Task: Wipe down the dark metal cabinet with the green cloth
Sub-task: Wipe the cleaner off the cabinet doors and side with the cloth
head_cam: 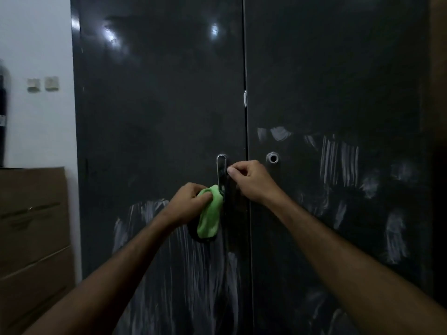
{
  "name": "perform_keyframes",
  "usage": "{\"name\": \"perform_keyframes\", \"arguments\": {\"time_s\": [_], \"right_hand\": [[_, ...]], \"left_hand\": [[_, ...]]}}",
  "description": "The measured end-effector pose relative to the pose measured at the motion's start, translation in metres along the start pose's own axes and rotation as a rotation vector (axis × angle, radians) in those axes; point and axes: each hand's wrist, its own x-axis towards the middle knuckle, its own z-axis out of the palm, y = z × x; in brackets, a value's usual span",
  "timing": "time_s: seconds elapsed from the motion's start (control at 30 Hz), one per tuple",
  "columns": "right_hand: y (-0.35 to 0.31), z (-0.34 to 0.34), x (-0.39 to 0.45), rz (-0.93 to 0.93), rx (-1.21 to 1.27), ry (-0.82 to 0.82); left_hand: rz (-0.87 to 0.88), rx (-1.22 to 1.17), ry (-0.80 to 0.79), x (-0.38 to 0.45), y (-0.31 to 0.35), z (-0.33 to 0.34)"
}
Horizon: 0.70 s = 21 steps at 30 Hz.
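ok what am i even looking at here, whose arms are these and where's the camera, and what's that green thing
There is no machine here. The single picture comes from a wide-angle camera worn on a person's head, looking forward and down, so the two bare arms reaching in from the bottom are that person's own.

In front of them stands a dark metal cabinet with two shut doors, marked with pale streaks lower down. The left hand grips a bunched green cloth against the lower end of the silver handle on the left-hand door. The right hand is curled at the same handle, higher up; whether it truly grips it is hard to tell. A round lock sits on the other door. To the left are a white wall and brown boxes.
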Motion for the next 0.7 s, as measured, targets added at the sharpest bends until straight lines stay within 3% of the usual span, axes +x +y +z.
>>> {"name": "perform_keyframes", "arguments": {"time_s": [0.1,0.2,0.27,0.33,0.47,0.53,0.63,0.7], "right_hand": [[-0.007,0.001,-0.008,-0.013,-0.025,0.168],[-0.020,0.008,-0.024,0.021,0.067,0.034],[-0.025,0.010,-0.032,0.025,0.145,-0.004],[-0.027,0.006,-0.031,0.015,0.223,0.044],[-0.026,-0.009,-0.023,-0.030,0.272,0.129],[-0.023,-0.023,-0.015,-0.085,0.266,0.232],[-0.013,-0.058,0.002,-0.161,0.052,0.475],[0.000,-0.082,0.014,-0.184,-0.208,0.617]], "left_hand": [[0.072,-0.004,0.209,-0.012,0.004,0.005],[0.165,-0.157,0.360,-0.022,0.021,0.016],[0.168,-0.296,0.367,-0.017,0.036,0.019],[0.173,-0.342,0.365,-0.009,0.048,0.019],[0.229,-0.475,0.212,0.007,0.058,0.018],[0.274,-0.468,0.231,0.016,0.059,0.017],[0.417,0.010,0.505,0.038,0.051,0.023],[0.483,0.373,0.570,0.053,0.049,0.032]]}}
